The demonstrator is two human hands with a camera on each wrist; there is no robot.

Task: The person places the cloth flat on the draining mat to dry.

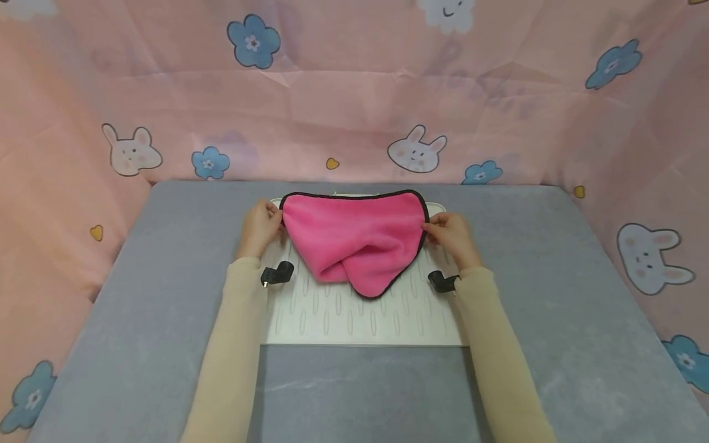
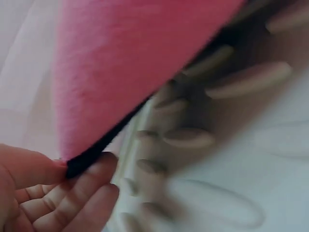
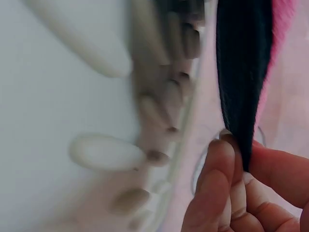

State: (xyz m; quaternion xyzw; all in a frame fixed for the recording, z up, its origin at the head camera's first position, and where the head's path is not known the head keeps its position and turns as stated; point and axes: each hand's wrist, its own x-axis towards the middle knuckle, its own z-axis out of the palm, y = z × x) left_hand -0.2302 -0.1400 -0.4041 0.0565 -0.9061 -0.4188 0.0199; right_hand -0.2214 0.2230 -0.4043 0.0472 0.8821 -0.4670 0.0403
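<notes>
A bright pink cloth with black edging hangs spread between both hands, its lower part folded over and drooping to a rounded corner. My left hand pinches its left corner; in the left wrist view, the thumb and fingers close on the black-edged tip. On the other side my right hand pinches the right edge, and the right wrist view shows the black border between thumb and fingertips. Behind and below the cloth is a white board with rows of raised oval ridges, its upper part largely covered by the cloth.
The board lies on a grey table. A pink curtain with rabbits and blue flowers surrounds the table's back and sides. Black wrist camera mounts stick inward from both cream sleeves.
</notes>
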